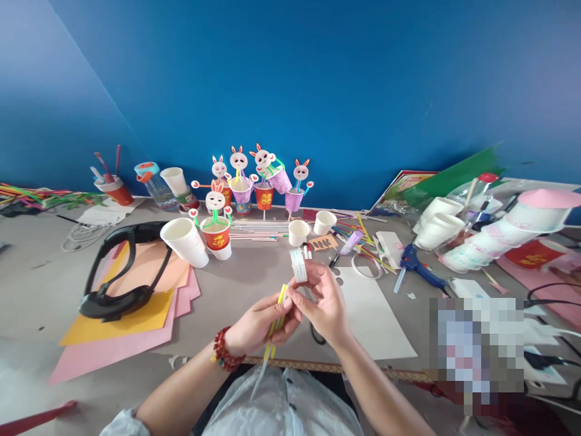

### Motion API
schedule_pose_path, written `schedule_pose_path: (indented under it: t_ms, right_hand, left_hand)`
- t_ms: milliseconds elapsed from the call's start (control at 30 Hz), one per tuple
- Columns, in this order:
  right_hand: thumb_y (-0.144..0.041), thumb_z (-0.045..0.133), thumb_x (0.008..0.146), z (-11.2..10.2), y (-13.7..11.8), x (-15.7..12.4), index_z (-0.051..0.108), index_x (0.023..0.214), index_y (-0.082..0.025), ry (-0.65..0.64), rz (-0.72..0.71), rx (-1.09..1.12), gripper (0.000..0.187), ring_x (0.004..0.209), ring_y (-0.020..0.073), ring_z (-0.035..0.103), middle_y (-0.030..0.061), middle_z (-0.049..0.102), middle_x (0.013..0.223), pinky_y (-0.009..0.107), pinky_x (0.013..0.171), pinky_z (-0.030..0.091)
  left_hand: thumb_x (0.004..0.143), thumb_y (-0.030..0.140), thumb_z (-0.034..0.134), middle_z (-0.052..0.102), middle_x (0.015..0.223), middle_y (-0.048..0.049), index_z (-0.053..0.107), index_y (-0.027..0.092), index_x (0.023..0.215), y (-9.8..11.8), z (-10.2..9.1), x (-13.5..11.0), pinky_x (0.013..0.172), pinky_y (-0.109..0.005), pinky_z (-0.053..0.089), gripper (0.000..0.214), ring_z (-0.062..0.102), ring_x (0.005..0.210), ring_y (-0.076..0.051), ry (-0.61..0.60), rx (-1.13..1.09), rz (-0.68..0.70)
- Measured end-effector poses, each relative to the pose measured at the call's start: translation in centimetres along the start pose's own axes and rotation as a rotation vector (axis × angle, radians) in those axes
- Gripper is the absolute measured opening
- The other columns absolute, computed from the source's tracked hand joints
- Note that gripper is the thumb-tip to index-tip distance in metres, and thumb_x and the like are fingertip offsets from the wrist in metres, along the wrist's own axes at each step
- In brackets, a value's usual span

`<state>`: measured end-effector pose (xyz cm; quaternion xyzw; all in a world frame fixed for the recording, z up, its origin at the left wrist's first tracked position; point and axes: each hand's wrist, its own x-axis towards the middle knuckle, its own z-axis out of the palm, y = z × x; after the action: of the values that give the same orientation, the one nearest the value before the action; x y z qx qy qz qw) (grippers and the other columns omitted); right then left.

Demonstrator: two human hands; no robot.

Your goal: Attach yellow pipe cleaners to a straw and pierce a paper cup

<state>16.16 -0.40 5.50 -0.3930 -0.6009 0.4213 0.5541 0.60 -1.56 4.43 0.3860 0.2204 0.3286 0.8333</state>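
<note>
My left hand point(261, 324), with a red bead bracelet on the wrist, is closed around a yellow straw point(276, 321) that runs from near my lap up past my fingers. My right hand point(324, 300) is closed on a small roll of white tape point(298, 264), held above the straw's upper end. The fingertips of both hands meet at the straw. Both hands hover over the near edge of the grey table point(254, 272), just left of a white sheet of paper point(370, 309).
Bunny-faced paper-cup figures point(254, 181) stand at the back by the blue wall. White paper cups point(186, 242), a black headset point(120, 272) on coloured paper sheets point(136, 315), a blue glue gun point(415, 263), loose straws point(358, 239) and stacked cups point(481, 236) surround the hands.
</note>
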Motion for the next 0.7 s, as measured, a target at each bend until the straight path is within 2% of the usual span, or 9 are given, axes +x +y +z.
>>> schedule_pose_path:
  t_ms: [100, 200, 367, 500, 600, 700]
  right_hand:
    - [-0.026, 0.071, 0.085, -0.1, 0.4, -0.2, 0.050, 0.117, -0.028, 0.014, -0.033, -0.023, 0.039, 0.085, 0.0162, 0.070, 0.0075, 0.057, 0.120, 0.034, 0.077, 0.061]
    - [-0.025, 0.070, 0.086, -0.2, 0.6, -0.4, 0.051, 0.117, -0.028, 0.010, -0.063, -0.039, 0.037, 0.085, 0.0165, 0.069, 0.0082, 0.056, 0.121, 0.034, 0.077, 0.061]
    - [-0.025, 0.069, 0.086, -0.1, 0.6, -0.5, 0.052, 0.118, -0.028, 0.031, -0.102, -0.049, 0.036, 0.086, 0.0170, 0.070, 0.0081, 0.055, 0.122, 0.035, 0.079, 0.061]
    - [-0.026, 0.069, 0.086, -0.1, 0.5, -0.5, 0.053, 0.119, -0.029, 0.002, -0.090, -0.043, 0.036, 0.086, 0.0171, 0.070, 0.0081, 0.055, 0.122, 0.035, 0.080, 0.061]
    - [-0.028, 0.069, 0.087, -0.4, 0.4, -0.6, 0.053, 0.119, -0.028, -0.003, -0.097, -0.054, 0.036, 0.087, 0.0175, 0.070, 0.0086, 0.055, 0.125, 0.036, 0.081, 0.061]
    - [-0.027, 0.064, 0.091, -1.1, 0.3, -0.6, 0.052, 0.120, -0.027, -0.022, -0.128, -0.096, 0.031, 0.091, 0.0193, 0.070, 0.0097, 0.055, 0.123, 0.036, 0.082, 0.060]
  left_hand:
    - [0.095, 0.050, 0.049, 0.050, 0.057, 0.0025, 0.057, 0.013, 0.091, -0.2, -0.2, 0.0, 0.035, -0.019, 0.025, 0.037, 0.037, 0.035, -0.005, -0.038, 0.017, 0.014]
    - [0.096, 0.049, 0.047, 0.052, 0.057, 0.0021, 0.056, 0.015, 0.094, -0.4, -0.4, 0.0, 0.033, -0.019, 0.026, 0.036, 0.039, 0.033, -0.006, -0.064, 0.023, 0.026]
    - [0.096, 0.048, 0.048, 0.051, 0.058, 0.0020, 0.056, 0.015, 0.092, -0.2, -0.1, -0.3, 0.038, -0.019, 0.023, 0.034, 0.032, 0.037, -0.004, -0.059, 0.029, 0.053]
    - [0.095, 0.050, 0.050, 0.043, 0.057, 0.0045, 0.053, 0.015, 0.084, -0.1, 0.3, -0.4, 0.040, -0.020, 0.018, 0.036, 0.025, 0.040, -0.004, -0.035, 0.032, 0.007]
    - [0.093, 0.051, 0.052, 0.036, 0.058, 0.0064, 0.047, 0.017, 0.078, -0.1, 0.4, -0.5, 0.040, -0.019, 0.015, 0.037, 0.019, 0.042, -0.004, 0.010, 0.036, 0.008]
    - [0.093, 0.054, 0.051, 0.027, 0.058, 0.0082, 0.043, 0.019, 0.075, 0.3, 0.6, -0.7, 0.041, -0.020, 0.012, 0.040, 0.017, 0.044, -0.005, 0.173, 0.102, 0.097]
